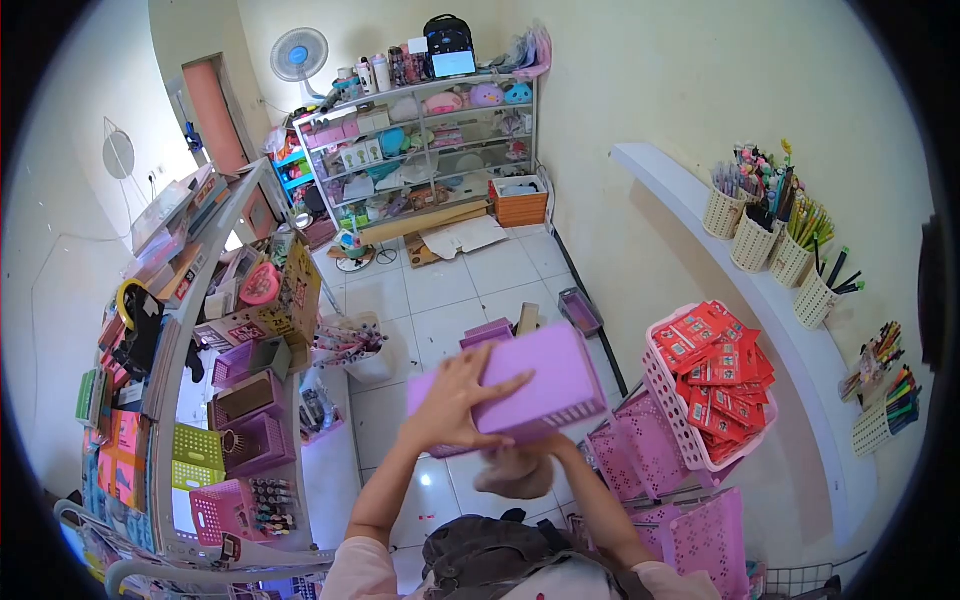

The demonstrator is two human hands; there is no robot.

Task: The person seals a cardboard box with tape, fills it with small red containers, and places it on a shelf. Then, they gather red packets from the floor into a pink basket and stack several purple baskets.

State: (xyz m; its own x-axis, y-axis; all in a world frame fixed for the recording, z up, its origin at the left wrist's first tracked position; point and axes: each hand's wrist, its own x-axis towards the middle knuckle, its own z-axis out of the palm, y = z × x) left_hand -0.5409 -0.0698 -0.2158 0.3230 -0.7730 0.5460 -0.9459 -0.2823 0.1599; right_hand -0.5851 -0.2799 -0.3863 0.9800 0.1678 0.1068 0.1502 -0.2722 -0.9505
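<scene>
A purple plastic basket [545,380] is held tilted in front of me, its smooth side up and a slotted side facing right. My left hand [462,398] grips it, with fingers spread across the top and the thumb along the lower edge. Below the basket, my right hand [545,448] is close to its underside and smeared by motion. At that hand hangs a blurred, brownish bundle that looks like a cloth [515,476].
Right of me, a pink basket [655,345] holds red packets [712,375]. Pen holders [755,245] line the white wall shelf [690,190]. Purple baskets [580,312] stand on the tiled floor [430,285]. Crowded shelves [165,500] run along the left; a glass display cabinet [430,150] stands at the back.
</scene>
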